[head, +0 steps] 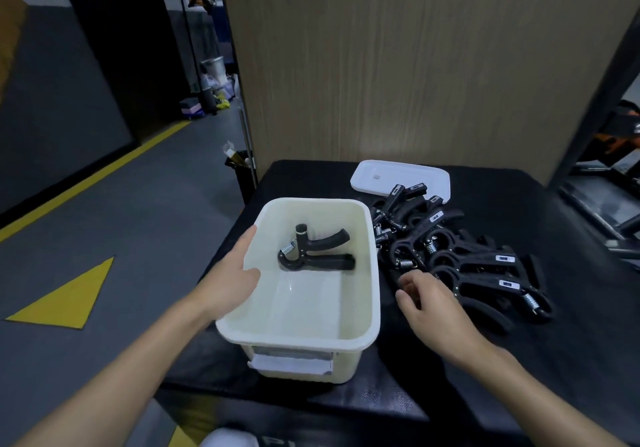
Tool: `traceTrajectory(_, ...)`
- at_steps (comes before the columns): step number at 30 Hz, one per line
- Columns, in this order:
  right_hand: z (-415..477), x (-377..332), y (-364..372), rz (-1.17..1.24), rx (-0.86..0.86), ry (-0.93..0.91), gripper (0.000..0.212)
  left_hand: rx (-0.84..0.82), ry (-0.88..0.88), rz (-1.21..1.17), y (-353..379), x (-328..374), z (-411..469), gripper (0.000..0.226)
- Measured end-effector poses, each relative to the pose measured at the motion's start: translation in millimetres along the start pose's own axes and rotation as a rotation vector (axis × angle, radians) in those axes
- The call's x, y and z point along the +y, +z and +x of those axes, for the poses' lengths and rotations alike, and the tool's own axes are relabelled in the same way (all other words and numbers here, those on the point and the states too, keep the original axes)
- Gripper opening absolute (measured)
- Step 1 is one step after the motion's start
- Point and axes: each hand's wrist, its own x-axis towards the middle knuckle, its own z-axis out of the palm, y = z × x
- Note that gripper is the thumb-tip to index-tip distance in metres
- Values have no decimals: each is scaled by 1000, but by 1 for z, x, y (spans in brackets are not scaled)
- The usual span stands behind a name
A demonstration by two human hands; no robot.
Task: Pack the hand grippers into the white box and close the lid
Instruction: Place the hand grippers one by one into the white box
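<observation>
The white box [375,294] stands open on the black table [554,360], with one black hand gripper [317,250] lying on its floor. My left hand [230,275] holds the box's left rim, thumb inside and fingers along the outside. A pile of several black hand grippers [460,256] lies right of the box. My right hand [436,304] hovers at the pile's near edge with fingers loosely curled and nothing in it. The white lid [377,176] lies flat behind the pile, partly covered by it.
A tall cardboard wall [398,75] rises behind the table. The table's left edge drops to a grey floor [121,238] with yellow markings. A black metal frame [595,100] stands at the right.
</observation>
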Motion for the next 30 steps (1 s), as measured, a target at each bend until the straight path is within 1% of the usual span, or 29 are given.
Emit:
traceTrajectory(3, 9, 10, -2, -177, 42, 20, 29, 13, -4, 4, 5, 1, -2, 76)
traceTrajectory(7, 20, 19, -8, -457, 193, 84, 47, 44, -11, 14, 11, 1, -2, 77)
traceTrajectory(8, 21, 21, -10, -538, 198, 87, 53, 49, -17, 10, 11, 1, -2, 77)
traceTrajectory(10, 22, 27, -12, -666, 106, 102, 67, 58, -19, 4, 11, 0, -2, 76)
traceTrajectory(13, 23, 39, -16, -659, -23, 103, 79, 70, -23, 2, 12, 0, -2, 76)
traceTrajectory(16, 21, 43, -18, -707, -74, 70, 97, 72, -43, 14, 12, 1, -2, 77)
traceTrajectory(18, 19, 45, -17, -744, -68, 63, 103, 72, -47, 20, 12, 1, -2, 77)
traceTrajectory(21, 19, 44, -15, -741, -32, 59, 98, 77, -44, 18, 12, 2, -3, 76)
traceTrajectory(26, 22, 40, -21, -738, 28, 43, 66, 89, -49, 24, 13, -1, -1, 77)
traceTrajectory(30, 20, 32, -29, -625, 122, 73, 67, 85, -28, 18, 13, -2, -2, 77)
